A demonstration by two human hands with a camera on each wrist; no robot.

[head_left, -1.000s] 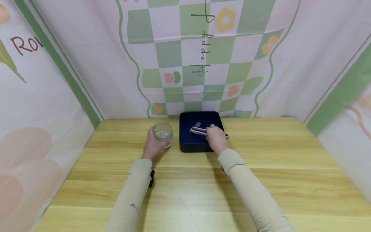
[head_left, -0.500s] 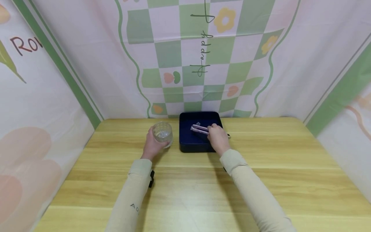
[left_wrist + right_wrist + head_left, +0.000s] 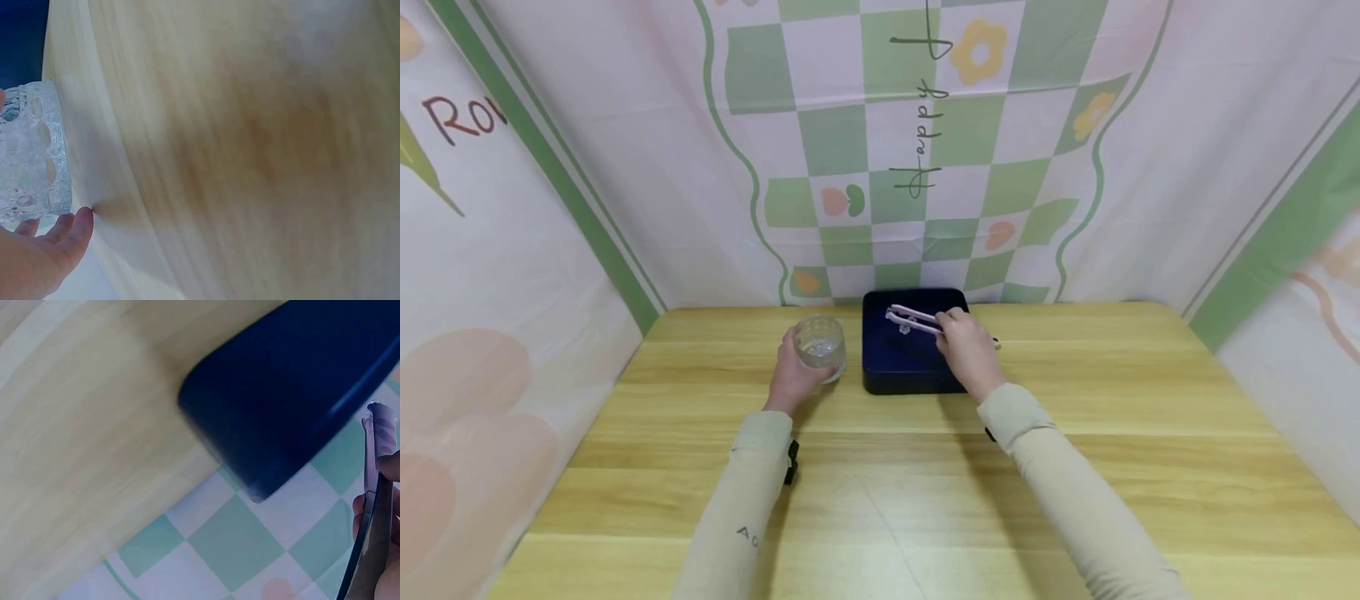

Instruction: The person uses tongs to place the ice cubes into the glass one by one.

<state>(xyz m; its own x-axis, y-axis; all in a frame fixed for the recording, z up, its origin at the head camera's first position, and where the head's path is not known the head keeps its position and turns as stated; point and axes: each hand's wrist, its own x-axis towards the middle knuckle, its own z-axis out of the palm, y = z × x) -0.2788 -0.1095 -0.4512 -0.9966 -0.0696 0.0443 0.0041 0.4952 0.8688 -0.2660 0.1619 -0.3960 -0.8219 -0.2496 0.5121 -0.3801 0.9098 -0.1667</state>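
My left hand (image 3: 795, 372) grips a clear textured glass (image 3: 822, 343) beside the tray, thumb on the near side. In the left wrist view the fingers curve along the dimpled glass (image 3: 31, 156). My right hand (image 3: 967, 348) holds a pair of tongs (image 3: 917, 320) with pale pinkish arms; the right wrist view shows their dark handle (image 3: 369, 550). Above the dark blue tray (image 3: 895, 383), the tips sit close together around a small clear piece, like an ice cube (image 3: 370, 412). Another clear cube (image 3: 904, 329) shows just below the tong arms, over the tray floor.
The wooden table (image 3: 880, 500) runs back to a printed cloth wall (image 3: 910, 150) right behind the tray. More printed cloth hangs at the left and right sides. The tray's raised walls stand between the glass and the tongs.
The right hand has shifted slightly right, and the tong tips have risen and moved toward the back of the tray with a clear piece. The left hand and glass have stayed put.
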